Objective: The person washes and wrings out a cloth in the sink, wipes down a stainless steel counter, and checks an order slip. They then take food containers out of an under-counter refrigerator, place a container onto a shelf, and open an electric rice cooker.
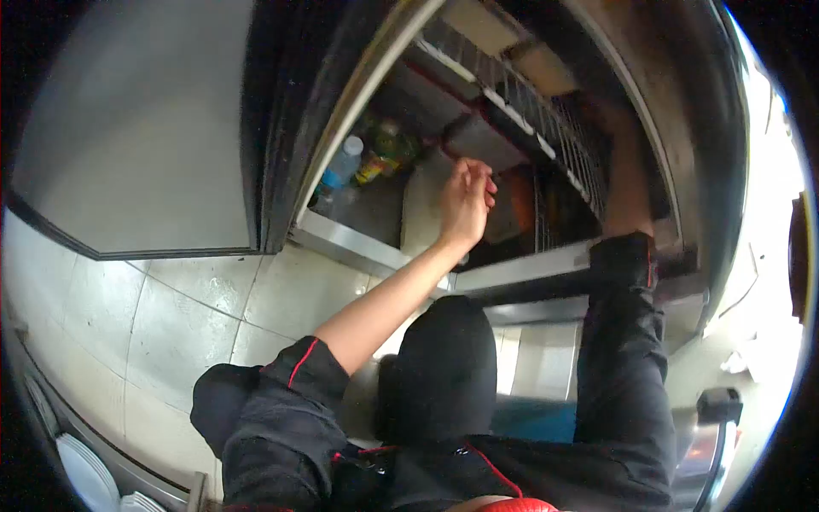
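Observation:
In the head view my left hand (467,203) is held in front of the open cabinet's lower space, its fingers loosely curled in, and I see nothing in it. Close by, to its left, a clear bottle with a white cap and blue label (345,162) stands beside a greenish bottle with a yellow label (380,158). My right hand (601,115) reaches deep into the right side of the cabinet, near a wire shelf (529,124). Shadow covers its fingers, so what they touch cannot be made out.
A grey cabinet door (141,128) hangs open at the left. The metal sill (358,243) crosses below my left hand. Light floor tiles (188,299) lie underneath. White plates (85,474) are stacked at the lower left, and a dark handle (719,405) stands out at the right.

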The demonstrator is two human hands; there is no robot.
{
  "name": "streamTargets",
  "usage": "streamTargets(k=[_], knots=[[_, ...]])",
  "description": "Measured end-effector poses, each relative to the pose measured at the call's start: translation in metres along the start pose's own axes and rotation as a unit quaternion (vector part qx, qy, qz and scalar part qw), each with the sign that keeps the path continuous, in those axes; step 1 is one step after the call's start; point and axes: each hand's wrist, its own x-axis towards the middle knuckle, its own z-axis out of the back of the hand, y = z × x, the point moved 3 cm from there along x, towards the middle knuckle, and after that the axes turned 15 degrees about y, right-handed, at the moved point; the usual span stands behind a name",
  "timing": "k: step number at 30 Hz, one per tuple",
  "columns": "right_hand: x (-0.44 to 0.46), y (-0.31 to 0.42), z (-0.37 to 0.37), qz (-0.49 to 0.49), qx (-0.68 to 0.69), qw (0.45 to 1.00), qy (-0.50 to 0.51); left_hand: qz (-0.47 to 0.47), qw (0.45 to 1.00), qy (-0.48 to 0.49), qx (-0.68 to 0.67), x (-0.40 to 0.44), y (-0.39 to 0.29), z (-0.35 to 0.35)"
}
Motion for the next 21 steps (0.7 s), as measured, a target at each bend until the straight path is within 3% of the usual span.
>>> streamTargets(k=[3, 5, 6, 7, 8, 9, 10, 11, 13, 14, 15, 17, 18, 19, 21], knots=[[-0.009, 0.002, 0.0, -0.008, 0.013, 1.0, 0.019, -0.092, 0.988, -0.055, 0.113, -0.006, 0.01, 0.018], [-0.034, 0.022, 0.005, -0.002, 0.051, 0.998, -0.022, -0.119, 0.914, -0.073, 0.381, -0.008, 0.025, 0.056], [-0.065, 0.053, 0.014, 0.018, 0.06, 0.992, -0.114, -0.014, 0.899, -0.073, 0.431, -0.009, 0.032, 0.072], [-0.1, 0.101, 0.023, 0.017, -0.02, 0.969, -0.244, 0.094, 0.872, -0.076, 0.474, -0.015, 0.04, 0.087], [-0.133, 0.112, 0.005, 0.069, 0.032, 0.951, -0.301, 0.133, 0.841, -0.022, 0.523, -0.018, 0.058, 0.102], [-0.155, 0.124, -0.015, 0.301, 0.076, 0.9, -0.305, 0.171, 0.804, 0.033, 0.568, -0.021, 0.084, 0.119], [-0.17, 0.134, -0.04, 0.316, 0.128, 0.915, -0.217, 0.208, 0.76, 0.087, 0.609, -0.023, 0.099, 0.127], [-0.178, 0.137, -0.073, 0.224, 0.174, 0.957, -0.056, 0.204, 0.78, 0.056, 0.589, -0.028, 0.099, 0.127], [-0.179, 0.113, -0.162, 0.089, 0.153, 0.984, 0.01, 0.197, 0.813, -0.001, 0.548, -0.043, 0.099, 0.122], [-0.177, 0.092, -0.211, -0.016, 0.156, 0.98, 0.12, 0.257, 0.806, 0.022, 0.533, -0.042, 0.097, 0.123], [-0.178, 0.068, -0.256, -0.139, 0.194, 0.933, 0.27, 0.275, 0.792, 0.015, 0.545, -0.045, 0.102, 0.125], [-0.183, 0.054, -0.302, -0.305, 0.386, 0.752, 0.438, 0.303, 0.762, -0.001, 0.572, -0.047, 0.124, 0.14], [-0.18, 0.067, -0.296, -0.422, 0.557, 0.586, 0.41, 0.401, 0.761, 0.109, 0.498, -0.044, 0.135, 0.153], [-0.176, 0.076, -0.295, -0.409, 0.607, 0.554, 0.397, 0.332, 0.767, 0.043, 0.548, -0.048, 0.129, 0.151], [-0.184, 0.084, -0.287, -0.382, 0.694, 0.488, 0.368, 0.35, 0.89, -0.03, 0.291, -0.044, 0.116, 0.167]])
